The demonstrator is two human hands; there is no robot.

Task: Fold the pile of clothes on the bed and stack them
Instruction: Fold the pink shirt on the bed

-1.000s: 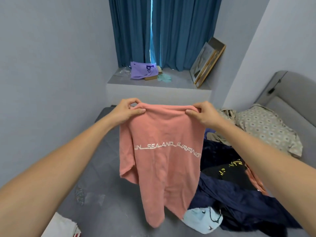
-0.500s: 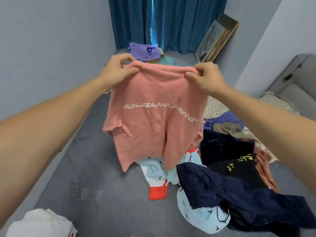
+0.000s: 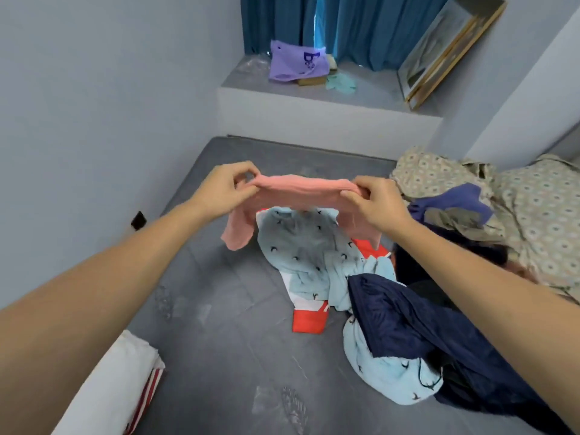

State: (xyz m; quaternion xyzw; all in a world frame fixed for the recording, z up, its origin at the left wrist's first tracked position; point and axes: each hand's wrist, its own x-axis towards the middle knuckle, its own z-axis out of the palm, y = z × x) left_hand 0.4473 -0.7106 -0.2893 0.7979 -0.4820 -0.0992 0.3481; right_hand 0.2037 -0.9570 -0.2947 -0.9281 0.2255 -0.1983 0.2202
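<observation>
Left hand (image 3: 224, 186) and right hand (image 3: 373, 200) are each pinching one end of a single salmon-pink cotton T-shirt (image 3: 301, 196), holding it stretched between them above the grey bed (image 3: 219, 324); beneath them one light-blue printed garment (image 3: 301, 249) is lying.

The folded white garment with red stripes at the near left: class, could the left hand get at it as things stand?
Probably not yet: the left hand pinches the pink T-shirt; nothing covers the white garment.
</observation>
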